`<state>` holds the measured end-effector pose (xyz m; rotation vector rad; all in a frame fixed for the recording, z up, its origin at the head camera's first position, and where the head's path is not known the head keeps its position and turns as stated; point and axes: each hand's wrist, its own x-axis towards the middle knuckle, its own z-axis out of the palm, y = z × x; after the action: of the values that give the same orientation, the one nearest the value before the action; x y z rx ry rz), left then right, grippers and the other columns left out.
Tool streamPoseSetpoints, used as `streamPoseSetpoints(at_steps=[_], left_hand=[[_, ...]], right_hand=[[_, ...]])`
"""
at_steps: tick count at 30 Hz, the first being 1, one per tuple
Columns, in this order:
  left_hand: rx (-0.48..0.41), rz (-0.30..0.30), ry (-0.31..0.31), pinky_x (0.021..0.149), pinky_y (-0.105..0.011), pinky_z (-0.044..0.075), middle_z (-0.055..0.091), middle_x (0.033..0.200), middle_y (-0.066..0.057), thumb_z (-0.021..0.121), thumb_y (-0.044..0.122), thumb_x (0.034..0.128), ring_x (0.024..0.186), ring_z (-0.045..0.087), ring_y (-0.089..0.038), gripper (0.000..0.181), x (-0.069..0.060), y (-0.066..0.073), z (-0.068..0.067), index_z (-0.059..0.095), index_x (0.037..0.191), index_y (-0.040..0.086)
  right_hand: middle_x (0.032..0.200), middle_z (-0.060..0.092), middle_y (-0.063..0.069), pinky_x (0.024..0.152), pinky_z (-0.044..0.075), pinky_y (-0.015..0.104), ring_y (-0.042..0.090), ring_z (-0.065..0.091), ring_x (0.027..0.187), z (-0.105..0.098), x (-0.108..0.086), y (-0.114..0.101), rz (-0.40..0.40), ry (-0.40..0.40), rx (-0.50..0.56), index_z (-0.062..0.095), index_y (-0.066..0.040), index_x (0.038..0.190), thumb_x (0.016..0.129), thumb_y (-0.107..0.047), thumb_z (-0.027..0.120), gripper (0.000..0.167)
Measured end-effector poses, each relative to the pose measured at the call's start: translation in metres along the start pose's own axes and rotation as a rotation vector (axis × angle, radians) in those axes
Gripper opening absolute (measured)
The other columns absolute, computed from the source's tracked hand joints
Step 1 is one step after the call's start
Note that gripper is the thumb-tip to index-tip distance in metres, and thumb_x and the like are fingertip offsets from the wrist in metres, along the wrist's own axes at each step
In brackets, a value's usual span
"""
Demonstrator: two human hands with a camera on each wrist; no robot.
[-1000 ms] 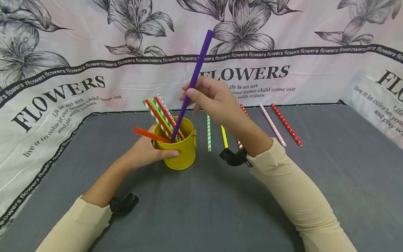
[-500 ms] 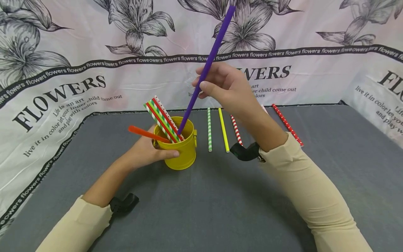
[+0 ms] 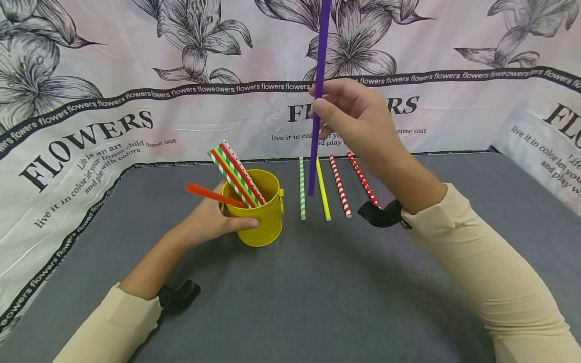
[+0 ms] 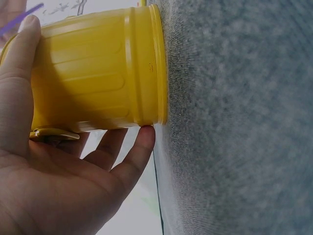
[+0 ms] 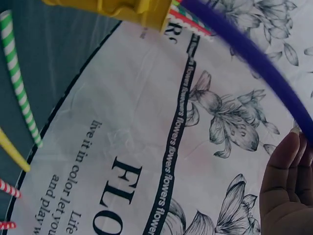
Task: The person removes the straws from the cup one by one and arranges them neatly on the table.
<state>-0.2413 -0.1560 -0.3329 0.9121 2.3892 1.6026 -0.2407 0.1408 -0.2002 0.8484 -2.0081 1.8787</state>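
My left hand (image 3: 206, 217) grips a small yellow metal bucket (image 3: 263, 229) from its left side, thumb across the front. The left wrist view shows the fingertips (image 4: 145, 136) against the bucket's wall near its base. Several striped, dotted and green straws (image 3: 236, 174) lean left inside it, and an orange straw (image 3: 213, 195) tilts low over the rim. My right hand (image 3: 358, 118) pinches a long purple straw (image 3: 320, 60) between thumb and fingers. That straw stands nearly upright, right of the bucket and apart from it; its top runs out of the head view.
On the grey tabletop (image 3: 281, 302) lie a green-striped straw (image 3: 302, 189), a yellow straw (image 3: 323, 191), a red-striped straw (image 3: 339, 186) and a red dotted straw (image 3: 363, 179). My right forearm covers the table further right. A flower-printed cloth (image 3: 204, 116) hangs behind.
My right hand has lifted the purple straw out of the bucket and carried it up and right, turning it nearly upright. The left hand and bucket have stayed in place.
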Motion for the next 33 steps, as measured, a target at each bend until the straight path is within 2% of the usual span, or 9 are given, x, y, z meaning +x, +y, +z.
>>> streamPoseSetpoints(at_steps=[4, 7, 11, 16, 19, 21, 26, 33], left_hand=[[0.01, 0.001, 0.001, 0.099, -0.042, 0.048, 0.06, 0.127, -0.002, 0.086, 0.02, 0.0805, 0.11, 0.058, -0.02, 0.068, -0.001, -0.001, 0.0, 0.048, 0.136, 0.012], [0.01, 0.004, 0.001, 0.099, -0.042, 0.048, 0.06, 0.127, -0.002, 0.086, 0.019, 0.0803, 0.111, 0.058, -0.02, 0.067, -0.001, -0.002, 0.0, 0.049, 0.136, 0.012], [0.007, 0.008, 0.001, 0.098, -0.041, 0.048, 0.061, 0.126, -0.001, 0.086, 0.018, 0.08, 0.11, 0.059, -0.02, 0.067, -0.001, -0.003, 0.0, 0.049, 0.136, 0.012], [0.006, 0.018, -0.005, 0.099, -0.042, 0.048, 0.06, 0.127, -0.001, 0.086, 0.018, 0.08, 0.111, 0.058, -0.02, 0.068, 0.0, -0.004, 0.0, 0.049, 0.136, 0.012], [0.001, 0.021, -0.007, 0.099, -0.043, 0.048, 0.06, 0.127, -0.001, 0.086, 0.017, 0.08, 0.111, 0.058, -0.02, 0.069, 0.0, -0.003, 0.0, 0.048, 0.137, 0.013], [0.005, 0.02, -0.003, 0.1, -0.043, 0.047, 0.06, 0.127, -0.001, 0.086, 0.018, 0.0799, 0.111, 0.058, -0.02, 0.068, 0.0, -0.003, 0.0, 0.048, 0.137, 0.013], [0.006, 0.018, 0.0, 0.099, -0.042, 0.047, 0.06, 0.127, -0.001, 0.087, 0.018, 0.0797, 0.11, 0.058, -0.02, 0.068, 0.001, -0.001, 0.0, 0.049, 0.136, 0.013], [-0.003, 0.014, 0.003, 0.098, -0.041, 0.048, 0.06, 0.126, -0.002, 0.087, 0.02, 0.0798, 0.11, 0.058, -0.021, 0.069, 0.001, -0.002, 0.0, 0.049, 0.137, 0.012]], right_hand=[[0.093, 0.067, 0.02, 0.066, 0.058, 0.031, 0.029, 0.063, 0.072, -0.009, -0.001, 0.004, 0.055, -0.002, -0.084, 0.06, 0.001, 0.128, 0.098, -0.005, 0.062, 0.031], [0.094, 0.068, 0.018, 0.07, 0.059, 0.032, 0.029, 0.065, 0.074, -0.017, -0.004, 0.008, 0.145, -0.031, -0.152, 0.055, -0.002, 0.135, 0.098, -0.005, 0.063, 0.038], [0.097, 0.068, 0.017, 0.078, 0.058, 0.032, 0.027, 0.066, 0.08, -0.024, -0.007, 0.013, 0.278, -0.082, -0.191, 0.052, -0.004, 0.138, 0.098, -0.006, 0.064, 0.043], [0.104, 0.066, 0.018, 0.078, 0.058, 0.032, 0.025, 0.067, 0.087, -0.031, -0.012, 0.016, 0.358, -0.084, -0.224, 0.047, -0.006, 0.142, 0.098, -0.006, 0.063, 0.047], [0.108, 0.066, 0.019, 0.077, 0.058, 0.031, 0.025, 0.066, 0.092, -0.036, -0.014, 0.019, 0.376, -0.068, -0.242, 0.049, -0.011, 0.141, 0.098, -0.01, 0.064, 0.045], [0.11, 0.066, 0.017, 0.077, 0.057, 0.029, 0.025, 0.065, 0.093, -0.039, -0.016, 0.022, 0.381, -0.055, -0.253, 0.053, -0.012, 0.134, 0.098, -0.012, 0.066, 0.038], [0.112, 0.066, 0.013, 0.078, 0.057, 0.028, 0.023, 0.063, 0.096, -0.046, -0.019, 0.028, 0.365, -0.042, -0.308, 0.064, -0.004, 0.116, 0.098, -0.014, 0.066, 0.021], [0.135, 0.056, 0.009, 0.074, 0.056, 0.027, 0.018, 0.064, 0.1, -0.06, -0.025, 0.035, 0.374, -0.074, -0.32, 0.063, 0.001, 0.127, 0.096, -0.004, 0.063, 0.031]])
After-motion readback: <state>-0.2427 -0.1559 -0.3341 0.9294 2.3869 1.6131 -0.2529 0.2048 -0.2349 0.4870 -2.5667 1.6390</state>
